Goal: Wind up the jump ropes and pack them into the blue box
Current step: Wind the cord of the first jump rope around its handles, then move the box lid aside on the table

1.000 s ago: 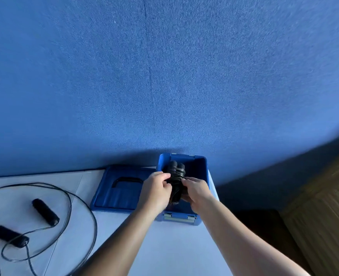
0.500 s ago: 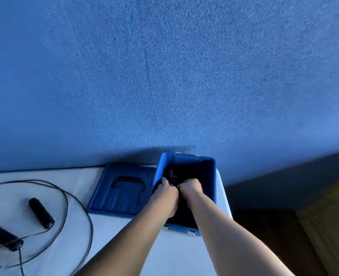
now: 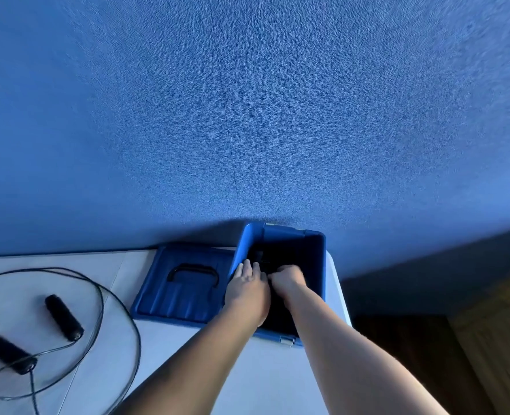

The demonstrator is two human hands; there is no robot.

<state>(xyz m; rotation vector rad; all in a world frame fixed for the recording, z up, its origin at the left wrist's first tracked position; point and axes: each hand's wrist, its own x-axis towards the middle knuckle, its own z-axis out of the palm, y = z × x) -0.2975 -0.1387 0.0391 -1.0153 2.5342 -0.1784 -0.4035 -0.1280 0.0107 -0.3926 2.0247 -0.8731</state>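
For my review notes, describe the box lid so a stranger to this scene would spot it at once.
Find the white table against the blue wall; at its far right corner stands the open blue box. The lid lies flat on the table just left of that box. It is the only flat blue panel, ribbed, with a black arched handle in its middle.

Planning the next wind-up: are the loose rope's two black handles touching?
Apart. Head view shows bare table between the upper handle and the lower handle.
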